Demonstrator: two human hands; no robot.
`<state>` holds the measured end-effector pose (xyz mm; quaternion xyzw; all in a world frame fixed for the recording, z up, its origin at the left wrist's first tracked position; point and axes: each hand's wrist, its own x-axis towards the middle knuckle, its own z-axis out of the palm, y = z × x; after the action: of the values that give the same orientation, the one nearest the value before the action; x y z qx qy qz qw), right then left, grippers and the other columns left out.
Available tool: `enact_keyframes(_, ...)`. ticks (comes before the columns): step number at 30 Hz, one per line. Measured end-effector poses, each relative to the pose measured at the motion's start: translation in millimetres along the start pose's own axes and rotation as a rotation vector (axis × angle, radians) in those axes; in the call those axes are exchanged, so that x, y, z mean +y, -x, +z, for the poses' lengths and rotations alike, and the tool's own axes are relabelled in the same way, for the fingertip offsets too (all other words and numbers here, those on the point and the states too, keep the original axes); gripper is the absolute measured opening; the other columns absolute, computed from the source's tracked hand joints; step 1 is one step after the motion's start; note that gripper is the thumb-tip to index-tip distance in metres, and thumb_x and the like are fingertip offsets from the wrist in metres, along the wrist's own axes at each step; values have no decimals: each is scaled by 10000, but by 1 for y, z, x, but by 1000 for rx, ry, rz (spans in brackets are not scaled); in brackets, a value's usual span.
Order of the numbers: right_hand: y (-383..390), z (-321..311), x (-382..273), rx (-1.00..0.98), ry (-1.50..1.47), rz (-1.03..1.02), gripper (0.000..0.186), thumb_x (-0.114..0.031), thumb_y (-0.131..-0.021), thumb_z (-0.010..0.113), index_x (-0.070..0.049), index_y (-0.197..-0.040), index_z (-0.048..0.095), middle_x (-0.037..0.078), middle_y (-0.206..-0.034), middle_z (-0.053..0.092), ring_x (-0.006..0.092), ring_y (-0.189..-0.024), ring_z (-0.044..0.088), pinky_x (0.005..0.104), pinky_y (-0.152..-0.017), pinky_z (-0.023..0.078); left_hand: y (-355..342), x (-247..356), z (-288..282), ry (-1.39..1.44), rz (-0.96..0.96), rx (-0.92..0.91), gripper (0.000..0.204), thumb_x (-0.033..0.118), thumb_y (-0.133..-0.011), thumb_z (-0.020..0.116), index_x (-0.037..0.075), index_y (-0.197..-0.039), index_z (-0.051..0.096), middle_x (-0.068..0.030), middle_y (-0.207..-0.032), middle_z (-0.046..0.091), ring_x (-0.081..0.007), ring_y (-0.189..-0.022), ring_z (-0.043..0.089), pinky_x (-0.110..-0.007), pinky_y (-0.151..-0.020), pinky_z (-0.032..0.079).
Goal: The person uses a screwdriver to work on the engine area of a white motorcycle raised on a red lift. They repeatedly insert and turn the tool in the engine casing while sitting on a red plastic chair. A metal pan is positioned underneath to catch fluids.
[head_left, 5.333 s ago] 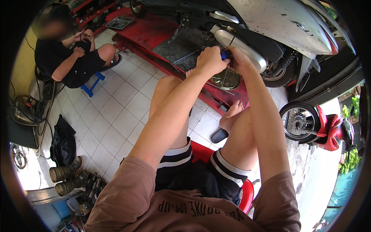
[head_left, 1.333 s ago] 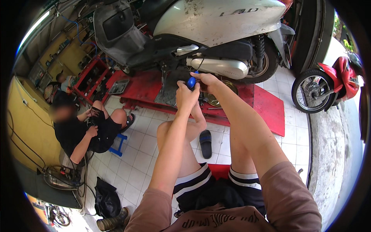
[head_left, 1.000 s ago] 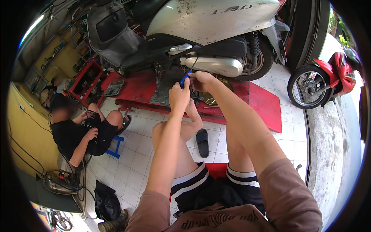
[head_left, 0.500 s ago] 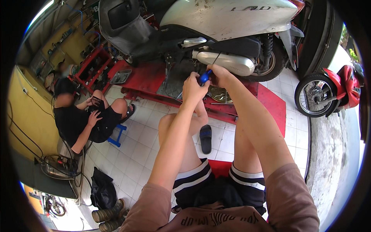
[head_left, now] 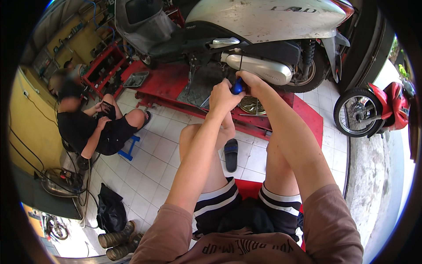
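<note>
Both my hands are together in front of the scooter's silver side cover [head_left: 263, 69]. Between them is a blue-handled screwdriver [head_left: 238, 88], its thin dark shaft pointing away from me toward the cover. My left hand [head_left: 223, 97] is closed around the near end of the blue handle. My right hand [head_left: 250, 82] grips at the far end of the handle, where the shaft begins. The fingers partly hide the handle. Whether the tip touches the scooter [head_left: 263, 24] I cannot tell.
The scooter stands on a red lift platform [head_left: 303, 114]; a round gold-coloured dish [head_left: 252, 105] lies below my hands. A black sandal [head_left: 231, 155] is on the tiles. At left, a person in black [head_left: 79, 127] sits on a blue stool [head_left: 129, 148]. A red motorbike [head_left: 393, 105] stands right.
The screwdriver shaft leaned to the right before and now appears nearly upright in view. My right hand has moved slightly closer to my left. Both keep hold of the handle.
</note>
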<state>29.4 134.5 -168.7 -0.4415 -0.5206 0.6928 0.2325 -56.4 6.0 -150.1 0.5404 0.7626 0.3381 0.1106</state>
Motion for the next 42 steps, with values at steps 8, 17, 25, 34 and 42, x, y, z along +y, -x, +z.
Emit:
enact_keyframes(8, -2, 7, 3, 2, 388, -69, 196, -246, -758, 643, -52, -760, 624, 44, -662, 576, 151, -566, 554, 289, -513, 453, -1, -9, 6, -50, -109, -166, 649, 434, -661, 771, -72, -1021, 583, -230, -895, 673, -332, -898, 668, -405, -770, 527)
enact_keyframes(17, 2, 5, 2, -177, 292, -178, 295, -268, -873, 575, -42, -1039, 669, 106, -872, 688, 174, -757, 663, 281, -613, 507, -25, -35, 29, 516, -391, -81, 357, 150, -745, 622, -152, -898, 509, -235, -790, 640, -279, -638, 661, -335, -532, 536)
enact_keyframes(25, -74, -21, -15, 78, -196, -146, 336, -142, -968, 371, -28, -1275, 444, 154, -1127, 625, 288, -893, 653, 321, -712, 544, -22, -27, 20, 673, -381, 38, 358, 109, -775, 557, -203, -931, 477, -289, -719, 625, -329, -643, 668, -364, -586, 552)
enact_keyframes(34, -148, -14, -14, 325, -447, -264, 317, -120, -994, 254, -64, -1300, 312, 158, -1082, 651, 272, -842, 660, 314, -623, 513, -9, -11, -1, 686, -251, 118, 337, 58, -764, 536, -198, -951, 425, -364, -789, 590, -453, -782, 638, -435, -715, 531)
enact_keyframes(42, -174, -14, -24, 608, -395, -337, 108, -68, -876, 612, -1, -960, 609, 130, -782, 681, 219, -598, 663, 279, -473, 482, -6, -2, -6, 788, -264, 120, 265, 126, -781, 567, -97, -905, 492, -241, -675, 622, -322, -652, 670, -369, -572, 525)
